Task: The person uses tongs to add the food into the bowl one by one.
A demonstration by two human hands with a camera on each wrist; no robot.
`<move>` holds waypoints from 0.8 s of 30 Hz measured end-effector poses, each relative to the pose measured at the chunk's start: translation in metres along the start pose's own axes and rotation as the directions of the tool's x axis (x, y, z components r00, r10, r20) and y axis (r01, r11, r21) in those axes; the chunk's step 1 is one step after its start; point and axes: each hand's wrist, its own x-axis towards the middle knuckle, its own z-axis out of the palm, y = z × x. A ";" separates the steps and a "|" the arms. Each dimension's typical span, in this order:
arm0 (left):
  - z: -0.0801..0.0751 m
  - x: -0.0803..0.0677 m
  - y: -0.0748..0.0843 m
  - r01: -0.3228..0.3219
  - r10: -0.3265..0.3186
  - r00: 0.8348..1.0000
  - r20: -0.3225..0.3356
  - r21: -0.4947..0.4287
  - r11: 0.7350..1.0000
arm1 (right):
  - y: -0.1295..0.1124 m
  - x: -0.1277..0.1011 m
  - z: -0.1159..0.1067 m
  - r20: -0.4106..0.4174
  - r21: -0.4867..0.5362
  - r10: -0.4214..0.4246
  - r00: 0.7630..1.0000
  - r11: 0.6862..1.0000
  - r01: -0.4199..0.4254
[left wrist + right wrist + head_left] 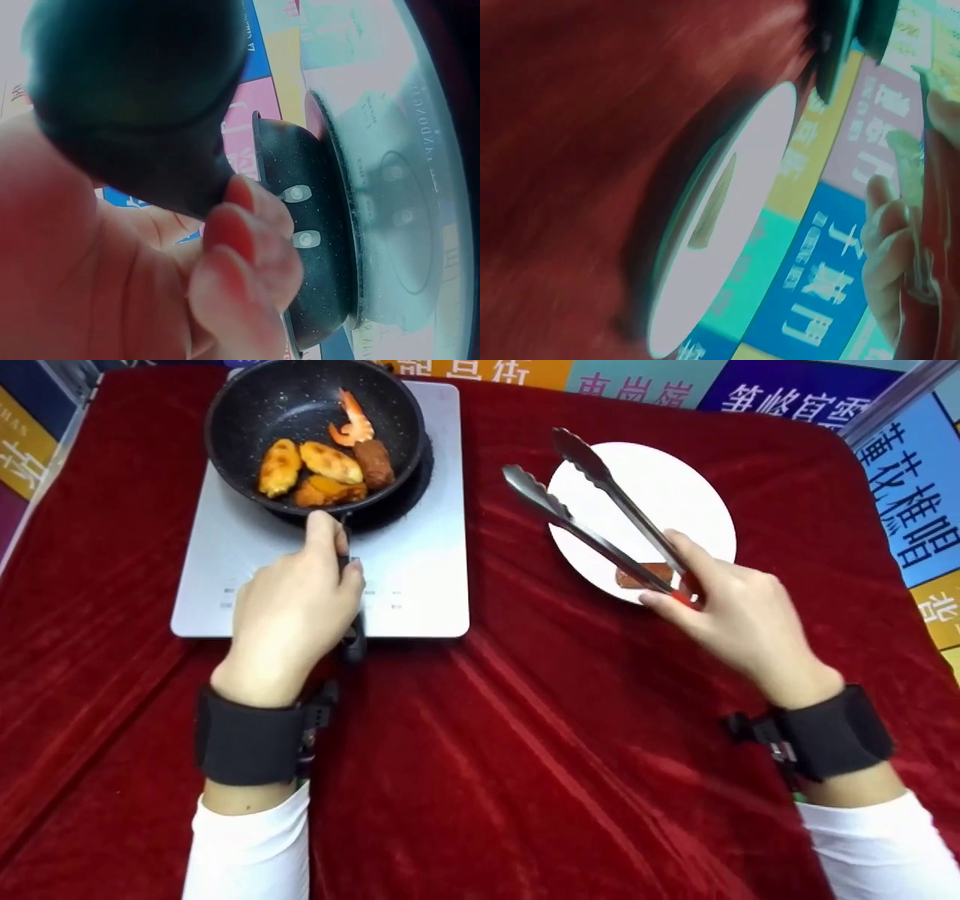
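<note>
Tongs (592,514) steel, long, jaws apart, red-handled

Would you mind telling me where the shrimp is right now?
In the head view the shrimp lies in the black pan on the cooktop, upper left, at the far side of the pan behind the browned pieces.

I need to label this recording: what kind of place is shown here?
Probably a staged cooking set-up, not a home kitchen: a frying pan on a portable induction cooker, standing on a red velvet cloth, with printed signs around.
</note>
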 end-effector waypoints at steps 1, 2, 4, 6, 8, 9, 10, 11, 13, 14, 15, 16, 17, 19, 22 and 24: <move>0.000 0.000 0.000 0.001 -0.001 1.000 -0.004 -0.001 1.000 | 0.005 -0.003 -0.002 0.008 -0.006 -0.006 1.000 1.000 0.006; 0.000 0.000 0.000 0.002 -0.002 1.000 -0.005 -0.001 1.000 | 0.010 -0.007 -0.004 0.019 -0.013 -0.007 1.000 1.000 0.007; 0.000 -0.001 0.000 0.001 -0.001 1.000 -0.009 -0.002 1.000 | 0.019 -0.014 -0.008 0.045 -0.026 -0.001 0.999 1.000 0.002; 0.000 -0.001 0.000 0.000 0.000 1.000 -0.006 -0.003 1.000 | 0.029 -0.022 -0.012 0.072 -0.040 0.007 0.997 0.999 -0.004; 0.000 -0.001 0.000 -0.002 0.002 1.000 -0.006 -0.004 1.000 | 0.038 -0.029 -0.016 0.097 -0.061 0.015 0.995 0.998 -0.009; 0.000 -0.001 0.000 -0.003 0.003 1.000 -0.008 -0.003 1.000 | 0.043 -0.032 -0.018 0.104 -0.070 0.013 0.995 0.998 -0.005; 0.000 -0.001 0.000 -0.003 0.003 1.000 -0.008 -0.003 1.000 | 0.047 -0.036 -0.020 0.113 -0.077 0.013 0.994 0.997 -0.004; 0.000 0.000 0.001 -0.003 0.003 1.000 -0.007 -0.003 1.000 | 0.051 -0.039 -0.023 0.120 -0.085 0.009 0.993 0.996 0.001; 0.000 0.000 0.001 0.000 0.000 1.000 -0.004 -0.005 1.000 | 0.059 -0.045 -0.028 0.138 -0.106 -0.004 0.990 0.994 0.018; 0.000 0.000 0.001 0.000 0.000 1.000 -0.004 -0.005 1.000 | 0.062 -0.047 -0.031 0.148 -0.117 -0.010 0.989 0.993 0.028; 0.000 0.000 0.001 0.001 -0.001 1.000 -0.003 -0.005 1.000 | 0.065 -0.050 -0.034 0.154 -0.130 -0.022 0.988 0.991 0.042; 0.000 0.000 0.001 0.002 -0.002 1.000 -0.001 -0.006 1.000 | 0.067 -0.053 -0.038 0.160 -0.142 -0.029 0.987 0.988 0.052; 0.000 0.000 0.000 0.002 -0.002 1.000 0.001 -0.008 1.000 | 0.069 -0.055 -0.041 0.157 -0.155 -0.050 0.986 0.985 0.074; -0.001 0.000 0.000 0.001 -0.001 1.000 0.004 -0.012 1.000 | 0.072 -0.059 -0.048 0.144 -0.174 -0.091 0.985 0.978 0.115; -0.001 0.000 -0.001 -0.004 0.004 1.000 0.006 -0.014 1.000 | 0.076 -0.064 -0.057 0.115 -0.200 -0.141 0.983 0.966 0.162; -0.002 0.000 -0.001 -0.003 0.003 1.000 0.015 -0.010 1.000 | 0.077 -0.067 -0.061 0.104 -0.225 -0.159 0.982 0.958 0.179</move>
